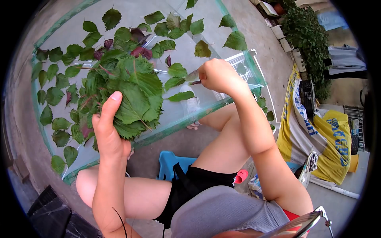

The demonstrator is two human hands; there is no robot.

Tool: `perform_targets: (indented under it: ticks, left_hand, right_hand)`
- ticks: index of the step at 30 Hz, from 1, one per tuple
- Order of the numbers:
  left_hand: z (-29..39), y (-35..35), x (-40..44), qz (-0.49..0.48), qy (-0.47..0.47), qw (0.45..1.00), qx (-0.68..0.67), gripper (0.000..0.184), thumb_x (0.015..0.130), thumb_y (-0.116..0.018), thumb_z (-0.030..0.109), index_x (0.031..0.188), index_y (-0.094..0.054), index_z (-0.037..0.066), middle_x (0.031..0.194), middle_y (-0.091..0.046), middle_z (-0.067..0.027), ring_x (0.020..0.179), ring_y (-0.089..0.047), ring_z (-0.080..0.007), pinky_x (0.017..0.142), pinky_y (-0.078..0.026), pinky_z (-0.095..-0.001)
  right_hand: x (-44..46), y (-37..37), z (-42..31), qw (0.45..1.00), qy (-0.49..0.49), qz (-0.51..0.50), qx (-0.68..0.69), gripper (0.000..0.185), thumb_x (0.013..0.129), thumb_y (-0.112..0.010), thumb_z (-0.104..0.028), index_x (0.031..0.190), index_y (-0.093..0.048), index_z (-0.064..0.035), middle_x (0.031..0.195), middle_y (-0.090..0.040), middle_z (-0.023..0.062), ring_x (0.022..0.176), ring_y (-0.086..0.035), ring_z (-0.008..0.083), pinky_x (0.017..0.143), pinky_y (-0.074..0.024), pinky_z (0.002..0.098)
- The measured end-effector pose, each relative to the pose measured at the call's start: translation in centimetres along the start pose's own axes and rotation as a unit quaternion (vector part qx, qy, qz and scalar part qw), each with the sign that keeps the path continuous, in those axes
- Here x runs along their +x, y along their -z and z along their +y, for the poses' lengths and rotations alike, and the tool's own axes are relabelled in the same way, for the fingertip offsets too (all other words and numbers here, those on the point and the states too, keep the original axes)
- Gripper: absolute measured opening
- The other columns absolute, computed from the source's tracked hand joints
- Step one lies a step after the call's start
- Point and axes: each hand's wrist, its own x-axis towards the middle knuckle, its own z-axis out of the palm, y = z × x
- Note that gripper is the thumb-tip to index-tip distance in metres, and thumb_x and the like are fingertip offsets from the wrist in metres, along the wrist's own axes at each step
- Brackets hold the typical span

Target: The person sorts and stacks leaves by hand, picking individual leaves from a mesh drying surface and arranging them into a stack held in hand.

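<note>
My left hand (113,123) is wrapped round a thick stack of green perilla leaves (137,93), with the thumb lying on top. Reddish stems poke out of the stack's left side. Over the right part of a pale mesh screen (186,43) with green edging, my right hand (222,77) is closed, fingertips pinched together. A short dark stem and a greyish, blurred leaf (193,75) show at those fingertips; the rest of what they pinch is hidden. Single serrated leaves (54,96) are scattered over the mesh, several showing purple. One leaf (181,96) lies left of my right hand.
A white plastic rack (258,71) sits under the mesh's right side. A blue stool (168,160) is below me, with a pink shoe (241,176) to its right. Yellow and white sacks (331,139) lie at right, near leafy plants (307,35) and hanging clothes (345,59).
</note>
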Motion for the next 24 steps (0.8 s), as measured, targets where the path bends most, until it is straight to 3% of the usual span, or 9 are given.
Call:
perform_targets:
  ticks: [2, 3, 5, 8, 9, 12, 16, 22, 24]
  left_hand:
    - [-0.1, 0.0, 0.0, 0.001, -0.004, 1.000, 0.012, 0.037, 0.086, -0.065, 0.020, 0.113, -0.058, -0.005, 0.105, -0.065, -0.0125, 0.091, -0.065, -0.0196, 0.082, -0.054, -0.0336]
    - [-0.1, 0.0, 0.0, 0.001, -0.004, 1.000, 0.027, 0.037, 0.087, -0.063, 0.021, 0.114, -0.058, -0.004, 0.107, -0.065, -0.0118, 0.093, -0.065, -0.0193, 0.083, -0.053, -0.0331]
    - [-0.3, -0.5, 0.0, 0.008, -0.017, 1.000, 0.012, 0.035, 0.087, -0.063, 0.018, 0.113, -0.058, -0.004, 0.105, -0.065, -0.0122, 0.091, -0.066, -0.0200, 0.081, -0.054, -0.0339]
    - [-0.8, -0.6, 0.0, 0.025, -0.014, 0.999, 0.032, 0.036, 0.085, -0.065, 0.014, 0.114, -0.056, -0.006, 0.105, -0.065, -0.0137, 0.090, -0.066, -0.0216, 0.080, -0.055, -0.0343]
    - [-1.2, -0.4, 0.1, 0.026, -0.019, 0.999, 0.033, 0.036, 0.085, -0.065, 0.014, 0.114, -0.056, -0.006, 0.105, -0.065, -0.0137, 0.090, -0.066, -0.0216, 0.080, -0.055, -0.0343]
    - [-2.2, -0.6, 0.1, -0.003, 0.020, 0.999, 0.027, 0.033, 0.083, -0.068, 0.008, 0.114, -0.058, -0.002, 0.106, -0.065, -0.0085, 0.093, -0.062, -0.0154, 0.083, -0.050, -0.0307]
    - [-2.7, -0.9, -0.1, -0.022, 0.031, 0.999, 0.024, 0.028, 0.087, -0.065, 0.011, 0.112, -0.060, -0.001, 0.106, -0.065, -0.0077, 0.093, -0.062, -0.0143, 0.082, -0.050, -0.0297]
    - [-2.7, -0.3, -0.1, -0.057, 0.017, 0.998, -0.033, 0.029, 0.092, -0.059, 0.020, 0.111, -0.060, -0.002, 0.107, -0.065, -0.0085, 0.094, -0.063, -0.0149, 0.082, -0.051, -0.0307]
    - [-2.7, -0.3, 0.1, -0.063, 0.015, 0.998, -0.026, 0.038, 0.095, -0.049, 0.031, 0.116, -0.058, 0.001, 0.110, -0.064, -0.0098, 0.096, -0.063, -0.0182, 0.084, -0.051, -0.0335]
  right_hand:
    - [-1.7, 1.8, -0.1, 0.985, 0.034, 0.074, 0.150, 0.008, 0.069, -0.064, -0.006, 0.075, -0.065, -0.0012, 0.073, -0.067, 0.0122, 0.067, -0.065, 0.0264, 0.066, -0.0515, 0.0355]
    - [-2.6, 2.6, -0.5, 0.986, 0.039, 0.079, 0.144, 0.008, 0.069, -0.064, -0.006, 0.075, -0.065, -0.0012, 0.073, -0.067, 0.0122, 0.067, -0.065, 0.0264, 0.066, -0.0515, 0.0355]
    - [-4.1, 3.7, -1.5, 0.926, 0.056, 0.181, 0.328, 0.005, 0.071, -0.064, 0.000, 0.076, -0.062, -0.0004, 0.070, -0.066, 0.0075, 0.064, -0.063, 0.0172, 0.061, -0.0489, 0.0289]
    - [-4.4, 3.8, -3.3, 0.845, 0.086, 0.342, 0.403, 0.009, 0.069, -0.067, 0.001, 0.075, -0.062, -0.0004, 0.070, -0.065, 0.0084, 0.063, -0.062, 0.0202, 0.057, -0.0481, 0.0288]
    - [-4.2, 3.7, -4.1, 0.843, 0.091, 0.344, 0.404, 0.009, 0.069, -0.067, 0.001, 0.075, -0.062, -0.0004, 0.070, -0.065, 0.0084, 0.063, -0.062, 0.0202, 0.057, -0.0481, 0.0288]
    - [-3.8, 3.1, -6.0, 0.756, 0.210, 0.511, 0.352, 0.018, 0.063, -0.068, 0.008, 0.077, -0.061, -0.0007, 0.079, -0.066, 0.0089, 0.061, -0.059, 0.0210, 0.053, -0.0462, 0.0283]
    - [-4.3, 3.3, -7.9, 0.762, 0.319, 0.494, 0.270, 0.025, 0.054, -0.069, 0.004, 0.076, -0.060, -0.0036, 0.086, -0.064, 0.0078, 0.069, -0.059, 0.0242, 0.056, -0.0453, 0.0328]
    - [-4.9, 2.9, -8.9, 0.789, 0.362, 0.424, 0.257, 0.023, 0.057, -0.069, -0.003, 0.079, -0.061, -0.0058, 0.094, -0.064, 0.0068, 0.080, -0.059, 0.0239, 0.064, -0.0425, 0.0337]
    - [-4.8, 2.9, -9.1, 0.788, 0.367, 0.421, 0.261, 0.021, 0.059, -0.067, -0.006, 0.079, -0.060, -0.0059, 0.093, -0.062, 0.0055, 0.081, -0.058, 0.0221, 0.065, -0.0413, 0.0335]
